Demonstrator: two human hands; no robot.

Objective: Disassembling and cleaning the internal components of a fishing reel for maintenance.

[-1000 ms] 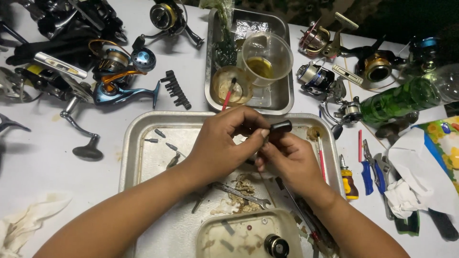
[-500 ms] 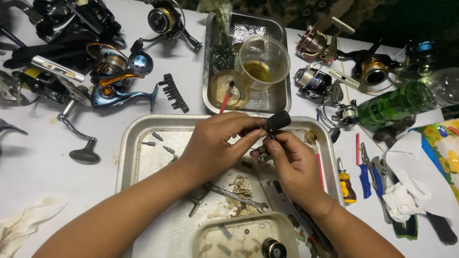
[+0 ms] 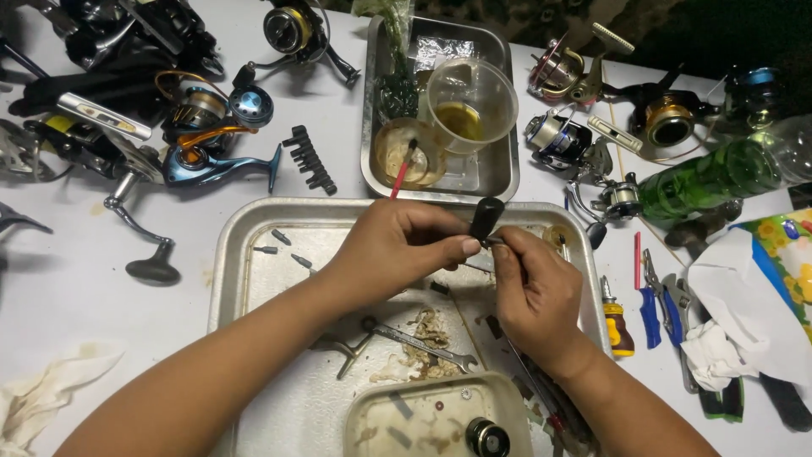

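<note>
Both bare forearms reach in from the lower edge and converge at the centre. The left hand (image 3: 393, 250) is curled palm-down, fingers folded under and thumb extended rightward. The right hand (image 3: 534, 292) sits just beside it (thumb tips nearly touching), fingers pinched together, wrist bent slightly inward.

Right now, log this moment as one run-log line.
left hand: grips black reel-handle knob | right hand: pinches its shaft | under: metal tray | nearby: wrench, screws
</note>
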